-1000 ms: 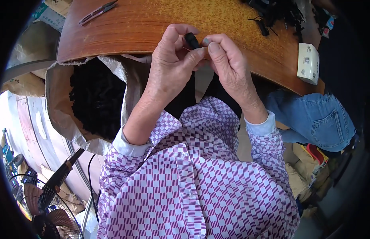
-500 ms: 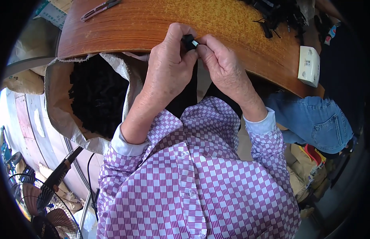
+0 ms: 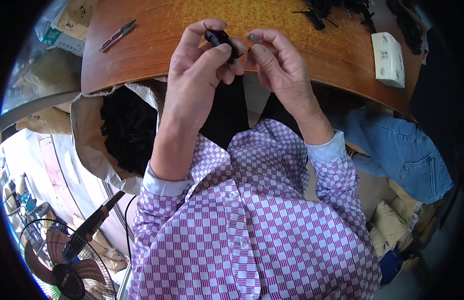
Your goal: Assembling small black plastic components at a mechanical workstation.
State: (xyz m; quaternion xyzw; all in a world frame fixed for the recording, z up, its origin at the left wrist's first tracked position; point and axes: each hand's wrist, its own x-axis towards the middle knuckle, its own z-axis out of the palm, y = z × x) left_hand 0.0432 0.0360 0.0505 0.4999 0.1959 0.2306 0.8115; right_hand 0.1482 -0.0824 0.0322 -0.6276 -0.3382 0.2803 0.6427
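Note:
My left hand (image 3: 194,75) pinches a small black plastic part (image 3: 219,40) between thumb and fingers, just above the near edge of the brown wooden table (image 3: 152,50). My right hand (image 3: 279,67) is close beside it, its fingertips touching the part's right end, with a tiny pale piece (image 3: 254,37) at the fingertip. Both forearms rise from purple-and-white checked sleeves.
Small thread snips (image 3: 117,36) lie on the table at the left. A white box (image 3: 388,59) and a heap of black parts (image 3: 337,11) sit at the far right. An open sack of black parts (image 3: 127,132) stands below the table edge. A person in blue jeans (image 3: 407,155) sits at right; a fan (image 3: 62,265) stands at lower left.
Both hands have stayed together over the table edge, working the black part; the right fingers have opened slightly from the tight pinch of half a second ago.

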